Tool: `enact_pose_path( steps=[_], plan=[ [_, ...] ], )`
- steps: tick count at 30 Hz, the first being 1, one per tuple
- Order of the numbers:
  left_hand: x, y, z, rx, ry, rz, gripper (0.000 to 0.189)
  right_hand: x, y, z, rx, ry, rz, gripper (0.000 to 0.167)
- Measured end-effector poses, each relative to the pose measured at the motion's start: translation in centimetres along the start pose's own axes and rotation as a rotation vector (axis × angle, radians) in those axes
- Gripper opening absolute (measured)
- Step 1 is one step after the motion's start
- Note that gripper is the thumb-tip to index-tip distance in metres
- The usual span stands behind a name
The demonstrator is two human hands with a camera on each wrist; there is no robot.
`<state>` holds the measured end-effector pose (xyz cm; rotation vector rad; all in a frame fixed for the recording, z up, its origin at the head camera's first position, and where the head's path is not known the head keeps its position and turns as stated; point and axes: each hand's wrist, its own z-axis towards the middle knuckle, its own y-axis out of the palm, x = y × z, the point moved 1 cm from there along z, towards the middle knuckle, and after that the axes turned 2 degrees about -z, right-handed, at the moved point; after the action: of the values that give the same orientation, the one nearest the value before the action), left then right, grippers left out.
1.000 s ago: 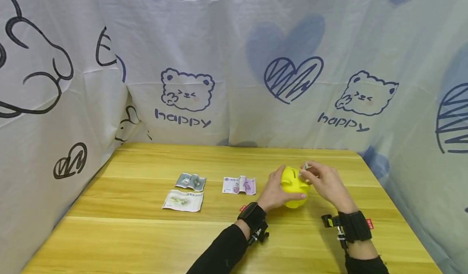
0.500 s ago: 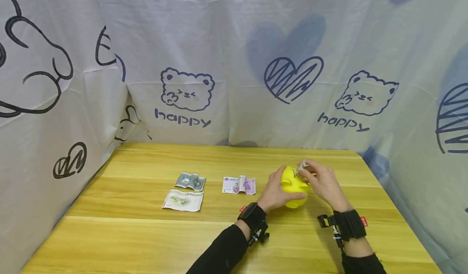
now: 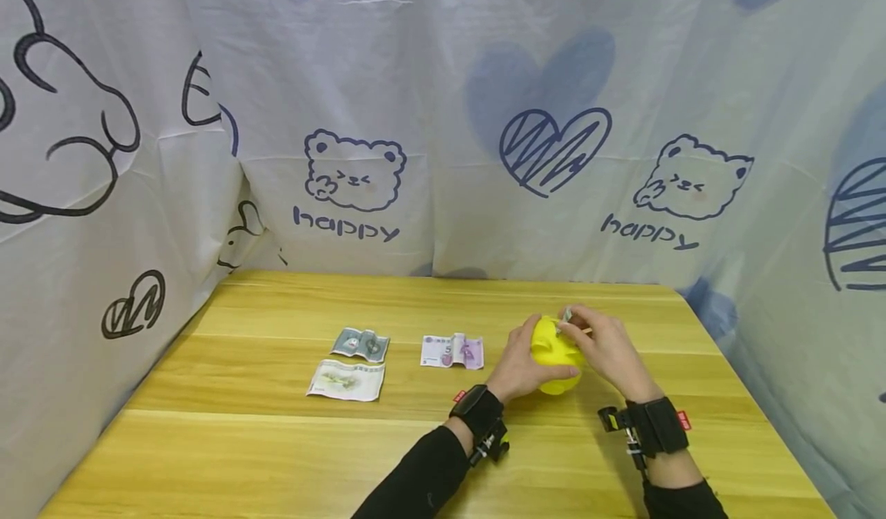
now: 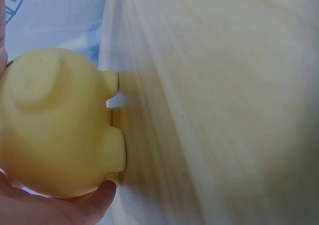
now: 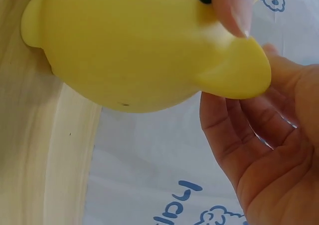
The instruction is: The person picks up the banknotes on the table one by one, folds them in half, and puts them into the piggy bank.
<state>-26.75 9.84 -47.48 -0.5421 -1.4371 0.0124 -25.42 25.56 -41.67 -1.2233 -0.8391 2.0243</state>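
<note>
A yellow piggy bank (image 3: 552,356) stands on its feet at the table's right. My left hand (image 3: 514,364) grips it from the left, thumb across the near side. Its snout (image 4: 36,80) and feet show in the left wrist view. A small rolled or folded banknote (image 3: 567,315) is pinched in my right hand (image 3: 611,350) at the bank's top, by the slot. Fingers hide most of the note, so how deep it sits in the slot cannot be seen. In the right wrist view, my right hand is behind the bank's ear (image 5: 237,73) and the note is hidden.
Left of the piggy bank lie a purple banknote (image 3: 453,351), a grey-green banknote (image 3: 361,344) and a pale banknote (image 3: 346,380), creased and flat on the wooden table (image 3: 277,457). A printed white curtain (image 3: 429,119) hangs behind and along both sides.
My right hand has moved slightly left over the piggy bank, bringing the note to the slot; less of the note shows above the fingers. The left hand and the loose banknotes stay put.
</note>
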Motion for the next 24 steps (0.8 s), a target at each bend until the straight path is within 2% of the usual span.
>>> enact_pose_path(
  steps=[15,24],
  plan=[
    [-0.08,0.02,0.03,0.002,0.001,0.017,0.106,0.18,0.48,0.09,0.002,-0.006,0.002,0.009],
    [-0.17,-0.03,-0.01,0.002,0.005,0.016,0.106,0.36,0.73,0.12,-0.001,0.013,0.003,0.016]
  ],
)
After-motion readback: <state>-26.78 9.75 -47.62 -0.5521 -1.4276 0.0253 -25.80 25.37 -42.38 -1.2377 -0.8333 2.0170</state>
